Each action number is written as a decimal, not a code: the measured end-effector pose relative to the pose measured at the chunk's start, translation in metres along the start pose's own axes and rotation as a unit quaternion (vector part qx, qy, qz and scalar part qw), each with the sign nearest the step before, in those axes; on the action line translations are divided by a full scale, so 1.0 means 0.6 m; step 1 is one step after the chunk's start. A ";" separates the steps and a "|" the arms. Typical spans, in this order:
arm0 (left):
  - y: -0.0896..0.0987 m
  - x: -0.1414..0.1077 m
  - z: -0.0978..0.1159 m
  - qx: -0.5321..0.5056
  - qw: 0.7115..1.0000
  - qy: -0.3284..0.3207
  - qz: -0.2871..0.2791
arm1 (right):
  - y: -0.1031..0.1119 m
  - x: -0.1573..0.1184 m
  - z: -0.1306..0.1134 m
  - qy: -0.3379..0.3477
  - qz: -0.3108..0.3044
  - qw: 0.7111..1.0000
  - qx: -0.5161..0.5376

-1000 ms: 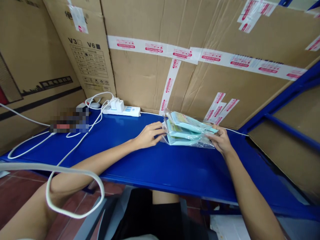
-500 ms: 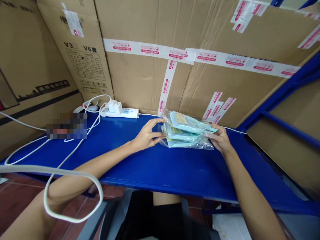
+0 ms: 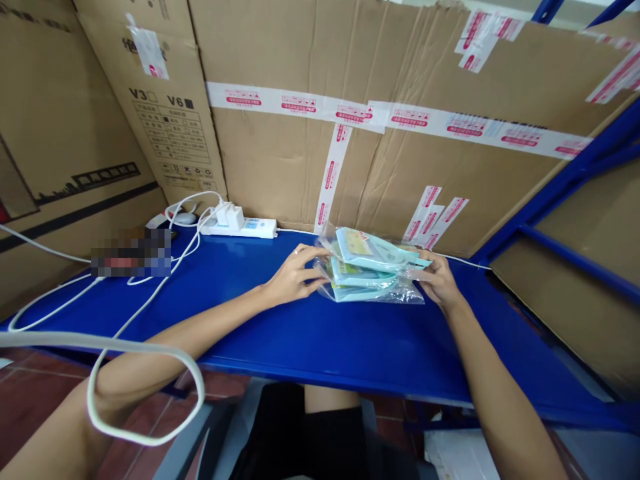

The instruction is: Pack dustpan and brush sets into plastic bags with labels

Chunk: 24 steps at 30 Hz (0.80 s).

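Between my hands is a clear plastic bag (image 3: 407, 293) holding light-blue flat packets (image 3: 357, 245) with yellow labels, stacked over one another. At the bag's left edge my left hand (image 3: 295, 275) has its thumb and fingers closed on the plastic, the fingertips partly hidden by the film. My right hand (image 3: 439, 279) pinches the bag's right end, close to the narrow ends of the packets. The bag is over the far part of the blue table (image 3: 320, 340), close to the cardboard; whether it rests on the tabletop I cannot tell.
A white power strip (image 3: 257, 228) with a plugged-in adapter lies at the back left. White cables (image 3: 186, 257) run across the table's left side, and one loop (image 3: 145, 440) hangs over my left forearm. Taped cardboard (image 3: 270, 160) walls the back; a blue metal frame (image 3: 560, 173) stands right. A blurred-out object (image 3: 131, 253) lies left.
The bag and both hands appear slightly lower and a little further left, mostly along with a small shift of the view. Both hands keep their hold.
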<state>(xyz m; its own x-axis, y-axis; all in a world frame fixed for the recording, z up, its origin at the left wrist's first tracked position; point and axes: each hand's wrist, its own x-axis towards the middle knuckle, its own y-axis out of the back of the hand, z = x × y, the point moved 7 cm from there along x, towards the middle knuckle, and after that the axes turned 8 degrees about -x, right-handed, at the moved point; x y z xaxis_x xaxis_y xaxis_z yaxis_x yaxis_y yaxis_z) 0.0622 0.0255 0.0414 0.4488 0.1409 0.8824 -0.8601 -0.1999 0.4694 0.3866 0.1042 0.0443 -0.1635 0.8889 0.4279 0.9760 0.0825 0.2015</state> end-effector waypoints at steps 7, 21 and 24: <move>-0.003 -0.008 -0.010 -0.016 1.000 0.020 -0.002 | 0.001 0.000 0.005 -0.003 -0.002 1.000 0.000; -0.013 -0.011 -0.020 -0.009 0.995 0.060 -0.080 | -0.006 -0.003 -0.001 -0.006 -0.014 1.000 -0.018; -0.018 -0.012 -0.020 -0.021 0.992 0.063 -0.111 | -0.004 -0.004 0.004 -0.014 -0.012 1.000 -0.020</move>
<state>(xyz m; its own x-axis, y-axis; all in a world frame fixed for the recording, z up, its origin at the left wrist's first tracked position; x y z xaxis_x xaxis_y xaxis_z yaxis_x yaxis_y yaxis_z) 0.0654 0.0386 0.0296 0.5965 0.2970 0.7457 -0.7543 -0.1101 0.6472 0.3847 0.1030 0.0410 -0.1818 0.8990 0.3984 0.9652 0.0857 0.2469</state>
